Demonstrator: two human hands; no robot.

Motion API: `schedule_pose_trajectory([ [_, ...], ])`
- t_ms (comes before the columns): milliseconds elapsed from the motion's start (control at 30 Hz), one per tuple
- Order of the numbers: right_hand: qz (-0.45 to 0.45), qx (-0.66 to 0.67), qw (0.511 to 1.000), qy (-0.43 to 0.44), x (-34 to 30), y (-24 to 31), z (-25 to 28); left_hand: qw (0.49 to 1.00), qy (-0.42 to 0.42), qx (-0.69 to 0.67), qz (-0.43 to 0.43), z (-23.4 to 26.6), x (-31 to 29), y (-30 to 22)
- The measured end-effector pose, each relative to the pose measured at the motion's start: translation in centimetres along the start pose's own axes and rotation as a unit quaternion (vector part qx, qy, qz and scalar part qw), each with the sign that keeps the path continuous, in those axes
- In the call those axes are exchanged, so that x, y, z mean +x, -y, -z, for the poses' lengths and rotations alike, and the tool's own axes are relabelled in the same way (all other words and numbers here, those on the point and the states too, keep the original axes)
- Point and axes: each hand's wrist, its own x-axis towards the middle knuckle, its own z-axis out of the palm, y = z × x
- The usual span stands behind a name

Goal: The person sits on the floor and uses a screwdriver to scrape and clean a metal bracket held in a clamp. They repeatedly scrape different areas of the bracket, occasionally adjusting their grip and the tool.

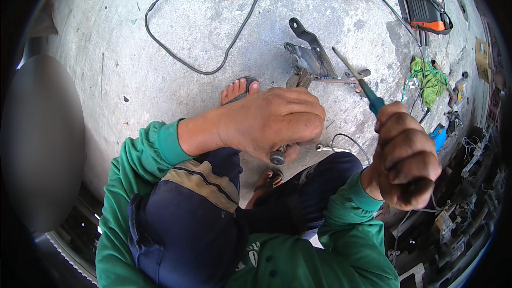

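My left hand [277, 120] is wrapped around a pair of locking pliers [277, 156], whose adjusting screw sticks out below the fist. The pliers' jaws reach up to a dark metal bracket [318, 60] with holed arms, lying on the concrete. They appear to grip its near edge, though my hand partly hides the contact. In my right fist [406, 157] is a tapered file [349, 64] with a teal handle. Its point is raised up and to the left, close to the bracket's right side but seemingly apart from it.
A black cable [226, 56] loops across the concrete floor [106, 64]. An orange and black welding machine [424, 0] stands far right, with leads running from it. A green cloth [431, 82] lies below it. Metal scrap [453, 218] crowds the right edge. A wrench [326, 148] lies by my knee.
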Motion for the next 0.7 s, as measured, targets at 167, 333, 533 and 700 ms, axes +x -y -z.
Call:
schedule_pose_trajectory([
  [167, -0.039, -0.023, 0.999, -0.016, 0.0, -2.0, 0.8, 1.0, 0.005, -0.001, 0.003, -0.2, -0.1, 0.2],
  [333, -0.039, -0.034, 0.999, 0.008, -0.7, -0.6, -0.3, 1.0, 0.009, -0.005, 0.006, 0.1, 0.0, 0.0],
  [533, 0.024, 0.021, 0.998, 0.048, 0.3, 1.3, 0.1, 1.0, 0.006, 0.009, 0.0, 0.2, -0.4, 0.0],
  [700, -0.122, -0.038, 0.991, -0.045, -0.3, -4.6, -0.4, 1.0, -0.009, -0.013, -0.021, 0.2, 0.2, 0.3],
])
